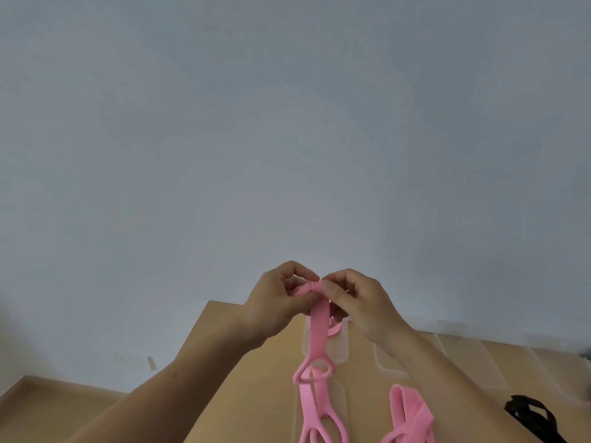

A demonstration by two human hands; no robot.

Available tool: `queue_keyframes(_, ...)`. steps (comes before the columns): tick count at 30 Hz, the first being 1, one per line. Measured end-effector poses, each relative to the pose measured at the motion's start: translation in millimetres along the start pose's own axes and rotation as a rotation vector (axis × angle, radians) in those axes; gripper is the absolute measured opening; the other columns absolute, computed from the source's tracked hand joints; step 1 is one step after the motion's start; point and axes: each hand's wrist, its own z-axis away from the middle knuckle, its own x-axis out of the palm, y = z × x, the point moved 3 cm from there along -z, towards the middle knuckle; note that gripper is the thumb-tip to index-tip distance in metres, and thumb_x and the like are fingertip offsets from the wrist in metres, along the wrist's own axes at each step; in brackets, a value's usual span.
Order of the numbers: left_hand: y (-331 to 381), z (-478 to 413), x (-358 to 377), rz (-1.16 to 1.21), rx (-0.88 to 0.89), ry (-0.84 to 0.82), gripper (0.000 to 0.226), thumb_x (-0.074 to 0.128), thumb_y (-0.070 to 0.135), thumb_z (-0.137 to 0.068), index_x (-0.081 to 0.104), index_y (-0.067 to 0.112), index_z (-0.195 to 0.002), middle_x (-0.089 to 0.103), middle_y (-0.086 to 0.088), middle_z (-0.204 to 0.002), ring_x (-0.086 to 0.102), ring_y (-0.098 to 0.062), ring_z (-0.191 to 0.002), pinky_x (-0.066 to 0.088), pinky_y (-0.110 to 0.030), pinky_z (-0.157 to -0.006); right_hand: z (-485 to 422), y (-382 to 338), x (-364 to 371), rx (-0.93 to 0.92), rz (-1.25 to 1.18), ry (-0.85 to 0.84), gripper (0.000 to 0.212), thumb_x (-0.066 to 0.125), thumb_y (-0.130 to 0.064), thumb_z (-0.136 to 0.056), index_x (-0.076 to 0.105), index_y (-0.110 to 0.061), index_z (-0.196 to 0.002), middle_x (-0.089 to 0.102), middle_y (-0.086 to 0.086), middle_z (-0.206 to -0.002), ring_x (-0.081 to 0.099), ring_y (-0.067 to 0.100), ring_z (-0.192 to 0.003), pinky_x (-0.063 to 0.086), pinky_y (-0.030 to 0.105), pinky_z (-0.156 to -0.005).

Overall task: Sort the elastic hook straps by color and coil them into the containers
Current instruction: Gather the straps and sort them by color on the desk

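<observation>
A pink elastic strap [319, 327] hangs from both hands, raised above the wooden table [256, 394]. My left hand [278, 302] and my right hand [355, 302] pinch its rolled top end between fingertips. Its pink plastic hooks [315, 372] dangle below, with more pink loops lower at the frame's bottom. A second pink strap [412, 410] lies folded on the table to the right. A black strap [531, 414] lies at the far right edge. Behind the hanging strap stands a clear container [340, 350] with something pink inside.
More clear plastic containers [393, 359] stand in a row toward the right along the table's back. A plain grey wall fills the upper view. A lower wooden surface [48, 407] shows at the bottom left.
</observation>
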Motion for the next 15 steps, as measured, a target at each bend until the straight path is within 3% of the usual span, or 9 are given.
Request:
queue_keyframes(7,-0.8,-0.7,2.2,0.0,0.02,-0.008,0.022,0.073,-0.003,-0.084,0.062,0.003,-0.102,0.067,-0.025,-0.103,0.07,-0.04,-0.089,0.059,-0.051,-0.083,0.8,-1.4,-2.3,-0.041,0.033,0.033,0.012,0.071,-0.03,-0.09,0.07,-0.02,-0.097,0.072,0.002,-0.079,0.065,0.014,-0.062,0.054,0.031,-0.062)
queue_keyframes(12,0.0,0.0,2.0,0.074,-0.097,-0.08,0.04,0.075,0.01,-0.074,0.058,0.003,-0.109,0.065,-0.019,-0.098,0.072,-0.034,-0.082,0.059,-0.037,-0.071,1.7,-1.5,-3.1,-0.066,-0.009,0.055,0.016,0.075,-0.016,-0.087,0.069,-0.025,-0.098,0.072,-0.006,-0.08,0.066,0.012,-0.067,0.055,0.027,-0.064)
queue_keyframes(15,0.6,0.5,0.5,0.146,-0.167,-0.125,0.043,0.076,0.018,-0.077,0.057,0.0,-0.111,0.067,-0.019,-0.091,0.072,-0.035,-0.086,0.057,-0.035,-0.071,2.9,0.5,-2.7,-0.061,-0.025,0.043,0.02,0.08,-0.022,-0.082,0.069,-0.032,-0.095,0.073,-0.002,-0.088,0.069,0.021,-0.078,0.059,0.033,-0.07)
